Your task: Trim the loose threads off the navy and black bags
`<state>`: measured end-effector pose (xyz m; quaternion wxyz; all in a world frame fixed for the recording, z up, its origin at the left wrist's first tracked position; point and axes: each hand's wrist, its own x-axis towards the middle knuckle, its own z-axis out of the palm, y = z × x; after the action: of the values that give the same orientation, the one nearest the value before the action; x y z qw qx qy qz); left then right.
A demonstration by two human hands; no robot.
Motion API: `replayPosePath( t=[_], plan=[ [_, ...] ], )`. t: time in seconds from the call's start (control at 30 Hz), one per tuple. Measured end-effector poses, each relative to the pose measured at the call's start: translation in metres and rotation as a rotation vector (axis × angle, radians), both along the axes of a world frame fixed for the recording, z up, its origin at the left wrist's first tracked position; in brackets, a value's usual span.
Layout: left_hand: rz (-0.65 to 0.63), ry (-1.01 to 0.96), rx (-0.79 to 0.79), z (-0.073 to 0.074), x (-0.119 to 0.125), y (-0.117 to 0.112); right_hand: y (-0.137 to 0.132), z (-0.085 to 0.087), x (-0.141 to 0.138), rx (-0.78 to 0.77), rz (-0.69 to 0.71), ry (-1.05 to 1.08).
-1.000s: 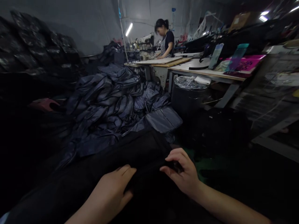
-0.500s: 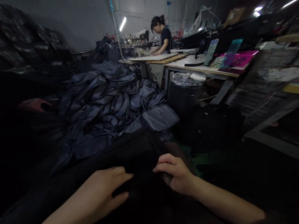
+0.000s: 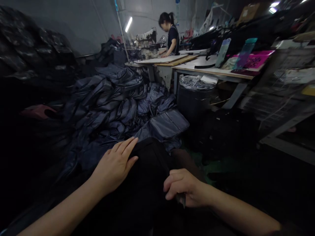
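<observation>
Left hand (image 3: 114, 165) lies open on black fabric bag (image 3: 147, 173); right hand (image 3: 183, 188) curls, gripping its edge, nearer the body. Bag's long axis runs forward between them. Beyond: navy bag pile (image 3: 108, 105), then co-worker (image 3: 172, 36) at surface (image 3: 209, 70).

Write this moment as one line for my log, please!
left hand: on black fabric | right hand: gripping its edge | nearby: navy bags

Right hand (image 3: 184, 190) covers grip; small dark tab (image 3: 182, 199) too dim to identify; black fabric (image 3: 142, 183) runs off bottom edge.
</observation>
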<state>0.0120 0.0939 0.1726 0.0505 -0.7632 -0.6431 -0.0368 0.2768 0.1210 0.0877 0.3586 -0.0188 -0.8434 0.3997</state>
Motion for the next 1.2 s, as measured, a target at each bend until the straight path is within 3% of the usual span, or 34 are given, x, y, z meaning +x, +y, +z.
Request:
replayPosePath(
  t=[0.1,0.2,0.3,0.37,0.5,0.6,0.7,0.87,0.97,1.07,1.13,1.2],
  plan=[
    [0.062,-0.126,-0.164,0.011,-0.002,0.012,0.003,0.002,0.001,0.006,0.050,-0.028],
    [-0.020,-0.230,-0.270,0.027,0.001,0.026,0.004,0.008,0.003,-0.005,0.092,-0.083],
    [-0.076,-0.264,-0.303,0.038,0.002,0.036,0.005,0.012,0.005,-0.155,0.052,-0.064],
    [0.011,-0.354,-0.287,0.039,-0.002,0.039,0.006,0.011,0.008,-0.294,-0.085,0.023],
    [0.292,-0.678,-0.274,0.036,-0.014,0.039,0.008,0.008,0.015,-0.584,-0.498,0.163],
    [0.431,-0.812,-0.215,0.045,-0.022,0.038,0.006,0.017,0.013,-0.726,-0.442,0.047],
    [0.541,-0.883,-0.061,0.073,-0.022,0.037,0.010,0.040,-0.001,-0.757,-0.316,-0.023],
    [0.619,-0.895,0.364,0.143,0.002,0.022,0.044,0.104,-0.034,-0.728,-0.401,0.135],
    [0.612,-1.017,0.569,0.171,0.016,0.009,0.063,0.147,-0.046,-0.686,-0.409,0.190],
    [0.488,-1.210,0.735,0.175,0.020,0.003,0.073,0.182,-0.053,-0.680,-0.305,0.215],
    [0.410,-1.323,0.796,0.167,0.018,0.003,0.081,0.199,-0.058,-0.631,-0.256,0.197],
    [0.393,-1.409,0.846,0.155,0.014,0.006,0.091,0.209,-0.063,-0.511,-0.319,0.171]
  ],
)
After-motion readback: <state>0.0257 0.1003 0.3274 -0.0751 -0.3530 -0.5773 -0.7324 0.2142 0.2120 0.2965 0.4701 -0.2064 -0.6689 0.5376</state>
